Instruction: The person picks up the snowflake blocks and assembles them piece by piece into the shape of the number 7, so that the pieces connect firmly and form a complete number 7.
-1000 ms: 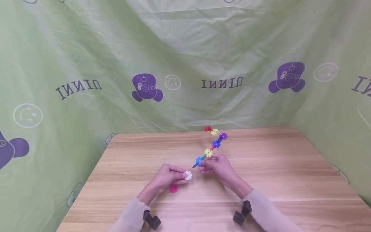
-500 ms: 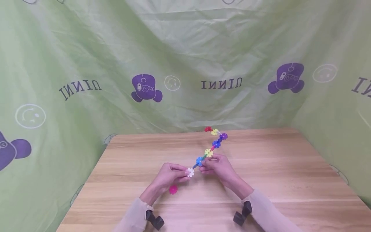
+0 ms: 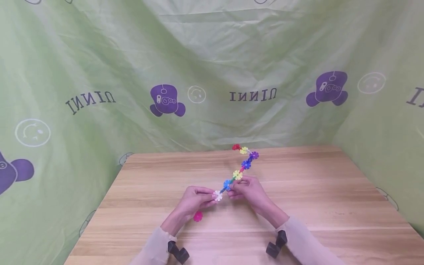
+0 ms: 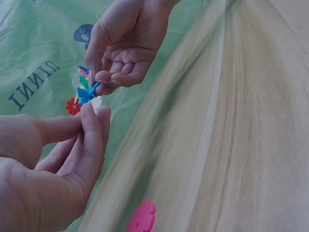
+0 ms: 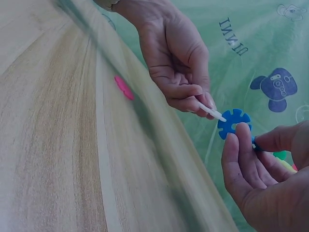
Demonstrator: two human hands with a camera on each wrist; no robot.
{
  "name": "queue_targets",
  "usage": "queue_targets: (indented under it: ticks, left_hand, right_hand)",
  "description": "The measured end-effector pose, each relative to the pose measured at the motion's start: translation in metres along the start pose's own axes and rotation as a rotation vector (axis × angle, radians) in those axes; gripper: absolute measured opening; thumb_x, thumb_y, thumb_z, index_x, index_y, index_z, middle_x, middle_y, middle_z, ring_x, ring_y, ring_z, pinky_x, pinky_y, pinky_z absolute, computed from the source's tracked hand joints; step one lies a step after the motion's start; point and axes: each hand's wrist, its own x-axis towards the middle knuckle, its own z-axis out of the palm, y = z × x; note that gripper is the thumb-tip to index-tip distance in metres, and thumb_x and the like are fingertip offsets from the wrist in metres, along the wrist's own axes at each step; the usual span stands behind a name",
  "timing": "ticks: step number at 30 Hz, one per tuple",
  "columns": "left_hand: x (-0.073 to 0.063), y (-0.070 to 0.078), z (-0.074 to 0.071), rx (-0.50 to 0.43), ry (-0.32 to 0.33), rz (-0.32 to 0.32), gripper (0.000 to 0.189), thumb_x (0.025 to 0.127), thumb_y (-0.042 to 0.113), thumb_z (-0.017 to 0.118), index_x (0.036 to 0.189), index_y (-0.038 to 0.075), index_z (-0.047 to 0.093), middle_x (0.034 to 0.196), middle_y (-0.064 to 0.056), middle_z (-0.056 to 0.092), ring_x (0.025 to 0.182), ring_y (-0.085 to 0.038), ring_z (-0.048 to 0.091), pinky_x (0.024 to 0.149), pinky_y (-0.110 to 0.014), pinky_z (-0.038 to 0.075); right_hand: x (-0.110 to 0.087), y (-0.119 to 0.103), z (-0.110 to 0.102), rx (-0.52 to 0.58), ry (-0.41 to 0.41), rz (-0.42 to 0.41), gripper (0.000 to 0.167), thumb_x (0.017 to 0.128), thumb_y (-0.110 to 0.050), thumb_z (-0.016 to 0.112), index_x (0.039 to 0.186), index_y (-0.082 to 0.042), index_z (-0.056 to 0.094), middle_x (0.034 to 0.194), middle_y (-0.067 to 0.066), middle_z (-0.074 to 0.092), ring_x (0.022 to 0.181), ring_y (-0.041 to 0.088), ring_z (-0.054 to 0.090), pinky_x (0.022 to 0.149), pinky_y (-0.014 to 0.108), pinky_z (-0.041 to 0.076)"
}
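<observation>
Between finger and thumb my left hand (image 3: 193,202) pinches a white notched snowflake disc (image 3: 218,195). My right hand (image 3: 251,192) grips a chain of interlocked snowflake discs (image 3: 237,175) at its near end, by the light-blue disc (image 3: 227,184). That chain rises up and away in a bent line to a red disc (image 3: 236,147). In the right wrist view the white disc (image 5: 212,113) meets the rim of a blue disc (image 5: 234,121) edge-on; how deep it sits in a slot I cannot tell. Fingers partly hide the chain in both wrist views.
A loose pink snowflake disc (image 3: 198,216) lies on the wooden table (image 3: 149,176) just below my left hand. A green printed curtain (image 3: 212,55) hangs behind the table and along both sides. Black camera mounts (image 3: 277,244) sit on both wrists.
My left hand has moved slightly up and right, bringing the white disc from apart to the chain's near end. The right hand has hardly moved; the chain's far end shifted slightly left.
</observation>
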Motion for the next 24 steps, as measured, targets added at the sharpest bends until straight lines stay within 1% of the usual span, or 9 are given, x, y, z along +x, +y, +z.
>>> queue_targets:
  ticks: [6, 10, 17, 20, 24]
  left_hand:
    - [0.001, -0.003, 0.007, 0.019, 0.097, 0.029, 0.029, 0.090, -0.001, 0.078, 0.117, -0.012, 0.071, 0.098, -0.015, 0.080, 0.085, -0.015, 0.079, 0.083, -0.026, 0.066]
    - [0.001, -0.004, 0.008, 0.035, 0.133, 0.038, 0.031, 0.090, 0.000, 0.078, 0.118, -0.011, 0.071, 0.101, -0.016, 0.079, 0.084, -0.014, 0.078, 0.082, -0.025, 0.066]
    - [0.001, -0.006, 0.003, 0.017, 0.134, 0.016, 0.031, 0.091, -0.002, 0.076, 0.120, -0.011, 0.070, 0.108, -0.021, 0.078, 0.088, -0.017, 0.079, 0.086, -0.027, 0.065]
    - [0.001, -0.007, 0.001, 0.018, 0.126, 0.012, 0.032, 0.091, -0.001, 0.077, 0.120, -0.011, 0.070, 0.108, -0.021, 0.078, 0.089, -0.017, 0.079, 0.087, -0.028, 0.065]
    - [-0.001, -0.008, -0.003, 0.033, 0.098, 0.021, 0.033, 0.092, 0.001, 0.077, 0.122, -0.011, 0.069, 0.108, -0.019, 0.078, 0.091, -0.017, 0.079, 0.089, -0.030, 0.065]
  right_hand:
    - [0.002, 0.002, 0.002, 0.000, 0.012, -0.011, 0.024, 0.100, -0.003, 0.065, 0.118, 0.012, 0.063, 0.099, 0.017, 0.079, 0.084, 0.017, 0.079, 0.092, 0.044, 0.066]
    - [0.004, 0.003, 0.005, 0.006, 0.016, -0.026, 0.023, 0.100, -0.002, 0.063, 0.118, 0.012, 0.062, 0.099, 0.017, 0.079, 0.082, 0.017, 0.078, 0.089, 0.041, 0.066]
    - [0.006, 0.009, 0.007, 0.014, 0.018, -0.005, 0.024, 0.100, -0.002, 0.063, 0.120, 0.012, 0.063, 0.099, 0.016, 0.080, 0.083, 0.017, 0.078, 0.089, 0.039, 0.066]
    - [0.007, 0.010, 0.009, 0.022, 0.011, -0.009, 0.025, 0.099, -0.001, 0.063, 0.120, 0.013, 0.063, 0.099, 0.017, 0.080, 0.084, 0.018, 0.078, 0.088, 0.039, 0.067]
    - [0.007, 0.010, 0.010, 0.012, -0.004, -0.012, 0.025, 0.099, -0.003, 0.065, 0.119, 0.013, 0.063, 0.097, 0.014, 0.080, 0.085, 0.020, 0.078, 0.088, 0.040, 0.067]
